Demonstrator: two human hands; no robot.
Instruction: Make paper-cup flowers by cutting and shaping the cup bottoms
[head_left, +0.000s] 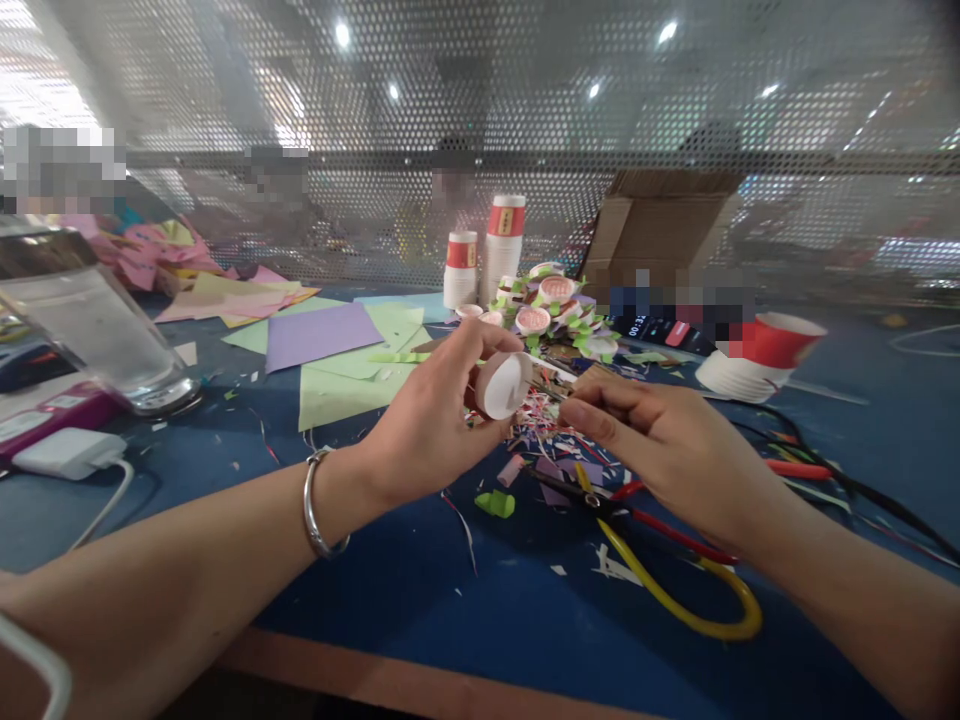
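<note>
My left hand (427,415), with a silver bangle at its wrist, is closed around a short white paper cup bottom (504,386), its round base facing me. Close beside it, my right hand (660,430) pinches a thin, dark slender piece (553,385) whose kind I cannot make out; its tip points at the cup bottom. Below the right hand lie scissors (592,500) with red and yellow handles. Paper shreds (544,415) and a green paper scrap (495,503) lie under and near the hands. Behind them is a pile of decorated cup bottoms (556,290) with green paper bits.
Purple paper (322,337) and green sheets (337,395) lie left of centre. Stacked paper cups (504,250) stand behind. A glass of water (112,330) and a white charger (71,452) are at left. A tilted cup stack (761,355), phone (660,330) and cardboard box (660,230) are at right.
</note>
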